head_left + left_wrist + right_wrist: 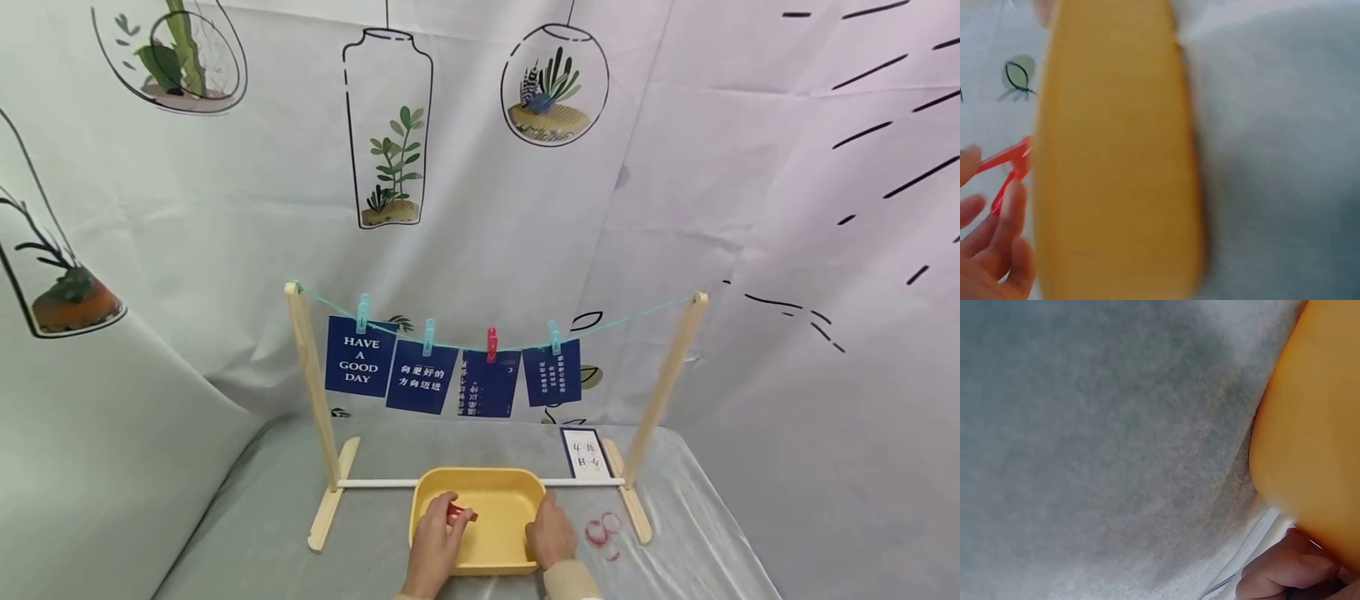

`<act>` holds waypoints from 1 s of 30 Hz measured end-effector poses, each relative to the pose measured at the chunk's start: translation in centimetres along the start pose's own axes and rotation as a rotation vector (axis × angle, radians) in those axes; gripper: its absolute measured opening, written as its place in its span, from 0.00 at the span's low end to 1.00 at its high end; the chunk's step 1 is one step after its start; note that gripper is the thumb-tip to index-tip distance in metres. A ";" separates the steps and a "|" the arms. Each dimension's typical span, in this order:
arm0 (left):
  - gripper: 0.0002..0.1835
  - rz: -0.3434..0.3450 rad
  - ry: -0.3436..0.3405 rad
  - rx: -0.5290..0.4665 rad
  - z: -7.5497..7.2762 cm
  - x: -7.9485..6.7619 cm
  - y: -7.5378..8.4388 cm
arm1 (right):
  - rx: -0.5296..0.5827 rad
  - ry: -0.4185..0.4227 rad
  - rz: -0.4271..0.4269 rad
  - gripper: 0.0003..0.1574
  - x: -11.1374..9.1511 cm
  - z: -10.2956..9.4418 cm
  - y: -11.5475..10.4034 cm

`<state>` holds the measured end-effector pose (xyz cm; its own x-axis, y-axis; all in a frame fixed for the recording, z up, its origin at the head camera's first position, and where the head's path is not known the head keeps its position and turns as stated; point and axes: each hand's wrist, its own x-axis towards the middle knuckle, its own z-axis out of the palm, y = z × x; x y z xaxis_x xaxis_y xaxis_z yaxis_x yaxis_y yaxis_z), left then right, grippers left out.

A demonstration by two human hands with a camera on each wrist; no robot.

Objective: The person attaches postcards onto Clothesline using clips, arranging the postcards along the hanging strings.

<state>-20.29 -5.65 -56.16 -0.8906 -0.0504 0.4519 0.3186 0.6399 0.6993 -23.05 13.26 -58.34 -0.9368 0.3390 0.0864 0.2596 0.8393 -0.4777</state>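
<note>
A red clothespin (462, 512) is in my left hand (437, 533), above the left part of a yellow plastic tray (480, 477). The left wrist view shows the clothespin (1017, 164) pinched between thumb and fingers (1013, 212), beside the tray's wall (1116, 150). At the tray's right side, my right hand (552, 535) grips the rim. Curled fingers (1288, 565) of that hand show against the tray (1310, 437) in the right wrist view; part of the hand is cut off there.
Behind the tray stands a wooden frame (310, 379) with a green string (637, 315). Several navy cards (423, 387) hang from it by turquoise pegs (429, 337) and one red peg (492, 344). A white card (587, 454) and reddish rings (597, 532) lie at right.
</note>
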 end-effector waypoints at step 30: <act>0.15 -0.109 0.526 -0.067 0.0 -0.9 -1.1 | 0.148 0.134 -0.128 0.23 9.7 -2.0 6.6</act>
<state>-19.88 -6.30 -57.36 -0.6427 -0.5019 0.5788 0.2686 0.5599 0.7838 -30.00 22.91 -58.90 -0.9177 0.2953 0.2657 0.0939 0.8112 -0.5772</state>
